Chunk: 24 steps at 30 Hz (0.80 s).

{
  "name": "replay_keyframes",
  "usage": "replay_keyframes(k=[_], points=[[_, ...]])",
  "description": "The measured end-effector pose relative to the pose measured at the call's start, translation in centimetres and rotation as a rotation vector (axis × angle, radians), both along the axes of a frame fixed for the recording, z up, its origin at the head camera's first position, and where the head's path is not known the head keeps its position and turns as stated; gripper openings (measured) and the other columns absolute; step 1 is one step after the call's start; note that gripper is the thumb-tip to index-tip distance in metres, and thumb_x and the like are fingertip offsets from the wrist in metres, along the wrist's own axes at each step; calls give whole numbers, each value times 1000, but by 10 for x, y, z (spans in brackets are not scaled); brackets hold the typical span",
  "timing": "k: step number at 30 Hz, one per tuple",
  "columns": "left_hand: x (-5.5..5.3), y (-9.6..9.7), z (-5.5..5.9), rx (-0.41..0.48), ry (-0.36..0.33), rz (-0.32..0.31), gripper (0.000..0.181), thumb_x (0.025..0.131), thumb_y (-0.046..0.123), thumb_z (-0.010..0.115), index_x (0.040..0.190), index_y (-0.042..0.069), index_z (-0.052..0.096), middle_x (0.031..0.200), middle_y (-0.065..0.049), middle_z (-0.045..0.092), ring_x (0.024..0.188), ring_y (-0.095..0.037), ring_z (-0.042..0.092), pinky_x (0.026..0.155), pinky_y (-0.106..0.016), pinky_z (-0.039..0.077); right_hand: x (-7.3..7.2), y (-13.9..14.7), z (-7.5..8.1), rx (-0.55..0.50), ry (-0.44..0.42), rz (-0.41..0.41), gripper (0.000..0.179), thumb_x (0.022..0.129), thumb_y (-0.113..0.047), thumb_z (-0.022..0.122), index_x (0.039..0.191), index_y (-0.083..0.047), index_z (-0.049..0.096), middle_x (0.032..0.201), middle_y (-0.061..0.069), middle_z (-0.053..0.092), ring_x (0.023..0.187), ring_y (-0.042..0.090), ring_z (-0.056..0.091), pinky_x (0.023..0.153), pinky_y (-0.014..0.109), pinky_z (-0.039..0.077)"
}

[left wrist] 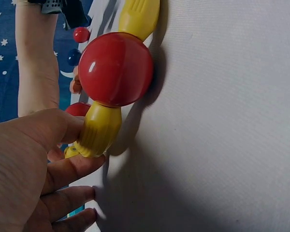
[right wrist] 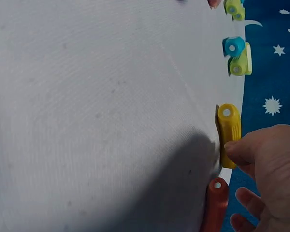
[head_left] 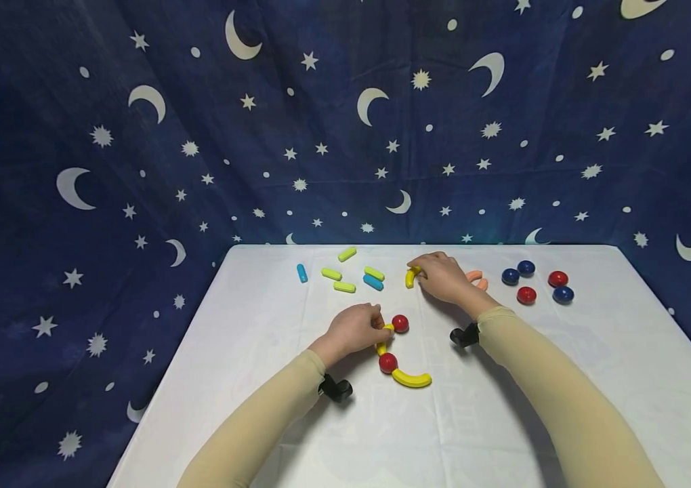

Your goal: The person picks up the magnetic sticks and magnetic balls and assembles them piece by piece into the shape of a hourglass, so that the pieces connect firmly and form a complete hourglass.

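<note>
My left hand (head_left: 354,329) pinches a curved yellow stick (left wrist: 100,129) between thumb and index finger, its other fingers spread loosely. One end of that stick meets a red ball (head_left: 388,363); a second curved yellow stick (head_left: 411,379) joins the ball's other side. Another red ball (head_left: 400,323) sits at the held stick's far end, partly hidden in the left wrist view. Farther back, my right hand (head_left: 441,276) holds another curved yellow stick (right wrist: 228,130) by thumb and fingers. Beside it lie orange curved sticks (head_left: 474,276), partly behind the hand.
Several short yellow-green sticks (head_left: 344,287) and two blue sticks (head_left: 302,273) lie at the back left of the white table (head_left: 382,447). Three dark blue balls (head_left: 526,268) and two red balls (head_left: 526,295) stand at the back right. A star-patterned cloth (head_left: 333,122) hangs behind.
</note>
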<state>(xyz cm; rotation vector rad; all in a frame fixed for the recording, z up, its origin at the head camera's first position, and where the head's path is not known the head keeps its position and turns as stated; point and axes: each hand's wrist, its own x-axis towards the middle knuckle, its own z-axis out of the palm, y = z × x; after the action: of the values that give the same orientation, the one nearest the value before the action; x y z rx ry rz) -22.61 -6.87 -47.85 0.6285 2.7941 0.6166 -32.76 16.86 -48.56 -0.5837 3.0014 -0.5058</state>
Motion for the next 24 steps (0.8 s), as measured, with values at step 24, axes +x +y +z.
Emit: replay_keyframes(k=[24], points=[[0, 1, 1, -12, -7, 11, 23, 90, 38, 74, 81, 20, 62, 71, 6, 59, 66, -11, 53, 59, -26, 41, 10, -15, 0, 37, 71, 49, 22, 87, -32, 81, 101, -16, 76, 85, -3, 62, 93, 24, 50, 82, 44, 39]])
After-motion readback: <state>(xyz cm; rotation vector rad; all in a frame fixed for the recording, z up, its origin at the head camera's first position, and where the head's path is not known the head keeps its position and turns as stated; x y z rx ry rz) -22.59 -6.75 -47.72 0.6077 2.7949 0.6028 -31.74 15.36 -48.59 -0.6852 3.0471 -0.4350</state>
